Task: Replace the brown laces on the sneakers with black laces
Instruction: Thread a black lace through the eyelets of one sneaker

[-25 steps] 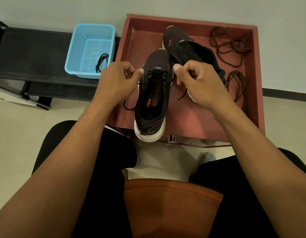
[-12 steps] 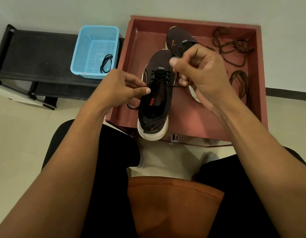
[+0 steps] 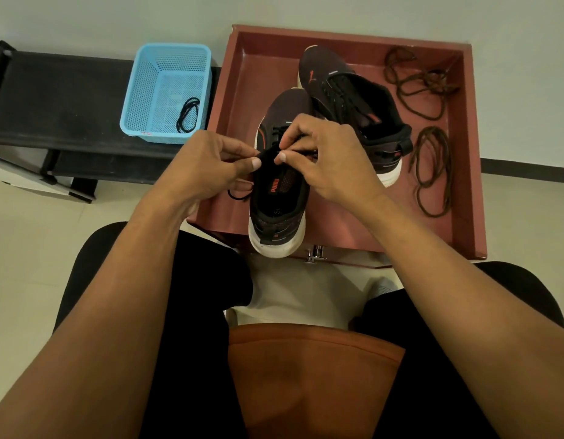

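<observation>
A dark sneaker [image 3: 279,204] with a white sole stands in the red tray [image 3: 464,198], heel toward me. Both hands meet over its tongue. My left hand [image 3: 208,163] pinches one end of its black lace [image 3: 239,195] between thumb and forefinger. My right hand [image 3: 325,153] pinches the other end right beside it. The lace ends themselves are mostly hidden by my fingers. A second dark sneaker [image 3: 347,99] with black laces lies behind, tilted to the right. Two brown laces [image 3: 413,87] [image 3: 432,172] lie loose at the tray's right side.
A blue plastic basket [image 3: 166,90] holding a coiled black lace [image 3: 188,115] sits on a black bench [image 3: 52,99] to the left. The tray rests against a pale wall. My knees and an orange cloth [image 3: 312,375] fill the foreground.
Both hands have come together from the sneaker's sides to just above its tongue. The right hand dropped from a raised pull and moved left; the view shifted slightly.
</observation>
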Motion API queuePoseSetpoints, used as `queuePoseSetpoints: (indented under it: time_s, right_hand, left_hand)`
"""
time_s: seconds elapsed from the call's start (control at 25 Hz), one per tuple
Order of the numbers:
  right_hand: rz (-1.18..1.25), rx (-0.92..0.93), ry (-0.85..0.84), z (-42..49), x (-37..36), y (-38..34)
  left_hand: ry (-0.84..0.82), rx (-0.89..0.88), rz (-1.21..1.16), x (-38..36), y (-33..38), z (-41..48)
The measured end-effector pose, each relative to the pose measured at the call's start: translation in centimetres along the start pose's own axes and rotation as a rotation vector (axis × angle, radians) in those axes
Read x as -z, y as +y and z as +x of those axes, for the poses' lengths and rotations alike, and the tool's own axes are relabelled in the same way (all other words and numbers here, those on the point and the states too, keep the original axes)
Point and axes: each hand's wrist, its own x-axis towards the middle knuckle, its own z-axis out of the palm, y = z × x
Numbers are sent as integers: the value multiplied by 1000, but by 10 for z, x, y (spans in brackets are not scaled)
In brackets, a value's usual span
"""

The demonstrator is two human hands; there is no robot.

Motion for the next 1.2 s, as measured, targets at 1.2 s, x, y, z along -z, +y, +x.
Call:
queuePoseSetpoints:
  time_s: [1.2]
  right_hand:
    - [-216,0,49,-7,-7,-5]
  left_hand:
    - [40,-42,89,-1,1,1]
